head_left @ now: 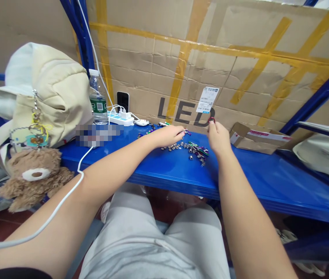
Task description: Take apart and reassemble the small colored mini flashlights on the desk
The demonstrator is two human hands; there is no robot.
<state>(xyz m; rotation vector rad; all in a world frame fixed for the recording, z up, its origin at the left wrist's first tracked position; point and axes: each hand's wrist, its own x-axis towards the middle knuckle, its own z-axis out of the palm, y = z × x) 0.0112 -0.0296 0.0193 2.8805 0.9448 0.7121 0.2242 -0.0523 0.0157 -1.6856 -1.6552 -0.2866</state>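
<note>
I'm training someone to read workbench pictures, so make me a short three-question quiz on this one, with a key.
1. Multiple choice: what do the large black letters on the big cardboard sheet spell? A) USB; B) LED; C) FAN.
2. True or false: some small parts lie loose on the blue table between the left hand and the right hand.
3. Short answer: which of the person's hands is nearer the small cardboard box?

Key:
1. B
2. True
3. The right hand
</note>
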